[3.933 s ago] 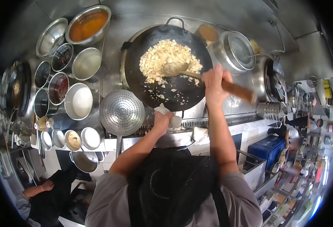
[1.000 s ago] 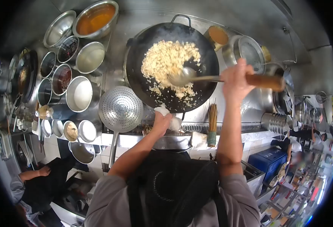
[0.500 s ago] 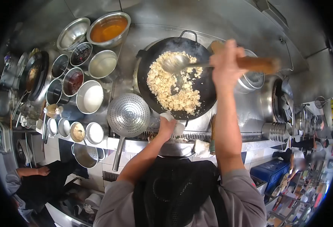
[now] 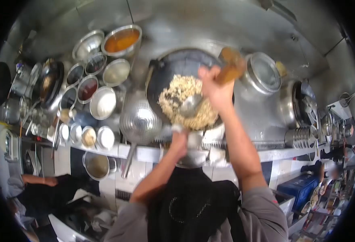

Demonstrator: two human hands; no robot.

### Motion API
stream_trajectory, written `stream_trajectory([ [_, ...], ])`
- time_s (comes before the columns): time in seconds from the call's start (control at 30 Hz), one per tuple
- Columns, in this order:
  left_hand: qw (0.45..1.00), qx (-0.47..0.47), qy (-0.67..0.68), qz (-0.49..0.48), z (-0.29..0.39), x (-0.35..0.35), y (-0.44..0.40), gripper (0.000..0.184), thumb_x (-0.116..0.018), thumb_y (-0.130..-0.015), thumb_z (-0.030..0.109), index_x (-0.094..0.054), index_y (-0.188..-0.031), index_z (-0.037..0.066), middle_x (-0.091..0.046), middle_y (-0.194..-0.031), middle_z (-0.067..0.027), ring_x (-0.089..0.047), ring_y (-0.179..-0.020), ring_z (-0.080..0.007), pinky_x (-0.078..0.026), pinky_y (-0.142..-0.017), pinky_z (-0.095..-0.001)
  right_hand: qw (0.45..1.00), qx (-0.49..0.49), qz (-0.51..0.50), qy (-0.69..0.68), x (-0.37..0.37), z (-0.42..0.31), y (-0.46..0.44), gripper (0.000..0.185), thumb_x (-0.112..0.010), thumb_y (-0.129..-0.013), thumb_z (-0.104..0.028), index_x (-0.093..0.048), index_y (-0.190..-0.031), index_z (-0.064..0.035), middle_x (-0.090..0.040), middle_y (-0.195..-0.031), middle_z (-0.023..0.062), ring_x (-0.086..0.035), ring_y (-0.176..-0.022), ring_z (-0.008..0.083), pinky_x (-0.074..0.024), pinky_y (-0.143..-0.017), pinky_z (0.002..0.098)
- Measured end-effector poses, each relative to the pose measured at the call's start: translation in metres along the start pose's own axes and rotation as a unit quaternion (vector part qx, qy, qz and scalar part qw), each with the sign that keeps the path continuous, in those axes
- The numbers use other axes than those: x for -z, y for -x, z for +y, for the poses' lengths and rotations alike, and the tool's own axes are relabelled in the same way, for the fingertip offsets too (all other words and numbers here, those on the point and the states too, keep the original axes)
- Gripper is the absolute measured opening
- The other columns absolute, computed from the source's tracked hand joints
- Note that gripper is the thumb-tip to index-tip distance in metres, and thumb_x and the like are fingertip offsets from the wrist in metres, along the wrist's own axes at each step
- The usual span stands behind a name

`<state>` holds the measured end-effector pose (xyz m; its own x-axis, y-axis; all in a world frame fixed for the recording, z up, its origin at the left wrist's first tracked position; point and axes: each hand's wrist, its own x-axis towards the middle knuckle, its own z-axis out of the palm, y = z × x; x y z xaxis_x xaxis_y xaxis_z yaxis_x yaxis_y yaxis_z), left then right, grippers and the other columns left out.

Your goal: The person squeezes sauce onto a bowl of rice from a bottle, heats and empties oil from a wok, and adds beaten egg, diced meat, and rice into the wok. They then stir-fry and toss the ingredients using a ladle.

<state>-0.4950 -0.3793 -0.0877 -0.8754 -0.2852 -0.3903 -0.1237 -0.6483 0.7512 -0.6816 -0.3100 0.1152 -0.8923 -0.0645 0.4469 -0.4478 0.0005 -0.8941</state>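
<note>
A black wok [image 4: 165, 68] sits on the stove with pale yellow, crumbly rice-like food [image 4: 177, 86] gathered toward its near side. My right hand [image 4: 218, 92] is closed around the wooden handle of a metal ladle [image 4: 189, 105], whose bowl rests in the food. The handle's end points up and to the right, blurred. At the wok's near rim, my left hand [image 4: 179, 144] is closed on a whitish cloth [image 4: 194, 140]. The cloth covers where the near handle sits, so the grip on the handle itself is hidden.
To the left lie a perforated strainer [image 4: 140, 121] and several metal seasoning pots, with an orange-liquid bowl [image 4: 123, 41] behind. Right of the wok stands a metal pot [image 4: 264, 72]; stacked steel rings [image 4: 300, 138] lie farther right. Another person's arm [image 4: 40, 180] shows at lower left.
My right hand has moved left and toward me; the ladle bowl shifted from the far-left food to its near middle. The food now sits nearer the front. The whole view has shifted slightly.
</note>
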Motion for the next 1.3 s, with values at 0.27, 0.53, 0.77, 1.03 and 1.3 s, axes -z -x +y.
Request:
stream_trajectory([
  [0.27,0.99,0.139,0.003,-0.001,0.067,-0.029,0.105,0.025,-0.056,-0.099,0.007,-0.055,-0.122,-0.003,-0.069,-0.112,-0.0146,-0.071,-0.103,-0.029,-0.059,-0.091,-0.0462,0.995,-0.075,-0.015,-0.063,0.096,-0.115,0.124,0.044,-0.074,-0.099,-0.024,-0.049,-0.066,-0.0097,-0.051,-0.055,-0.0031,-0.044,-0.05,0.0035,-0.0353,-0.046,0.0245],
  [0.53,0.988,-0.041,-0.141,-0.037,-0.054,0.047,0.079,0.047,-0.061,-0.1,0.014,-0.043,-0.142,0.0,-0.06,-0.122,-0.0105,-0.059,-0.107,-0.0195,-0.051,-0.094,-0.0377,0.957,0.149,-0.003,-0.247,0.105,-0.107,0.08,0.035,-0.071,-0.1,-0.014,-0.05,-0.073,-0.0079,-0.05,-0.056,-0.0018,-0.042,-0.046,0.0058,-0.0346,-0.042,0.0253],
  [0.77,0.994,0.107,-0.024,-0.009,-0.02,0.014,-0.042,0.046,-0.057,-0.095,0.002,-0.044,-0.139,0.001,-0.06,-0.121,-0.013,-0.062,-0.111,-0.0225,-0.055,-0.09,-0.0385,0.995,0.013,0.065,-0.077,0.001,0.031,0.04,0.042,-0.074,-0.098,-0.02,-0.051,-0.064,-0.0085,-0.052,-0.059,-0.0037,-0.051,-0.055,0.0079,-0.0394,-0.05,0.029],
  [1.03,0.995,0.065,-0.076,-0.018,-0.047,0.032,-0.062,0.052,-0.051,-0.089,-0.007,-0.042,-0.139,0.001,-0.058,-0.123,-0.0111,-0.063,-0.109,-0.0234,-0.056,-0.089,-0.0388,0.995,0.013,0.031,0.093,0.031,0.006,0.077,0.037,-0.07,-0.1,-0.013,-0.054,-0.068,-0.0033,-0.056,-0.062,-0.0003,-0.051,-0.056,0.0075,-0.0399,-0.05,0.0275],
  [1.3,0.987,0.149,-0.054,-0.032,-0.03,0.035,-0.065,0.067,-0.057,-0.091,-0.006,-0.026,-0.15,0.003,-0.051,-0.132,-0.012,-0.057,-0.115,-0.0219,-0.053,-0.093,-0.0346,0.979,-0.1,0.114,-0.14,0.059,-0.003,0.049,0.037,-0.059,-0.107,-0.016,-0.044,-0.074,-0.0115,-0.051,-0.058,-0.0006,-0.047,-0.05,0.008,-0.0405,-0.046,0.0294],
])
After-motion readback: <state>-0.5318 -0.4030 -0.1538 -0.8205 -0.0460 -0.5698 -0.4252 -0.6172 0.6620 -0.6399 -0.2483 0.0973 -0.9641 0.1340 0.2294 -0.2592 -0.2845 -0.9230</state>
